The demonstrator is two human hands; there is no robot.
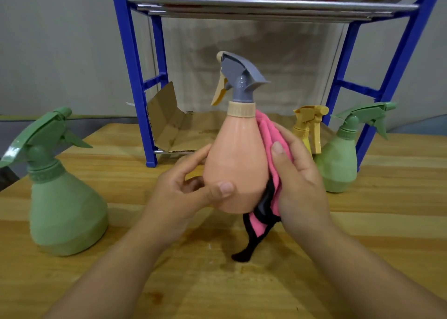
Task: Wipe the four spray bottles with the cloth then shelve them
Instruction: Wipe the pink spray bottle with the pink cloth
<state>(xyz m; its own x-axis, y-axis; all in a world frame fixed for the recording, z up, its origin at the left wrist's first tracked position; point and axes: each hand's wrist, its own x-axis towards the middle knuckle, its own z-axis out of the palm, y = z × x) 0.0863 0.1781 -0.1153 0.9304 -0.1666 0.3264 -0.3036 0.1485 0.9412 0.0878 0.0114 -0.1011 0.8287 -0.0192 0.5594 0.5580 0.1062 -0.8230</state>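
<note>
Bare forearms, no sleeves — short nails

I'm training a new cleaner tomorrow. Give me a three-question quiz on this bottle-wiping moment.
1. True or false: the right hand presses the pink cloth against the peach bottle.
2. How many green bottles stand on the table? A) one B) two C) three
3. Fill in: the yellow bottle stands beside the ___ green bottle.

Key: 1 true. 2 B: one at the left, one at the right. 3 right. The left hand steadies the peach bottle at its base.
</note>
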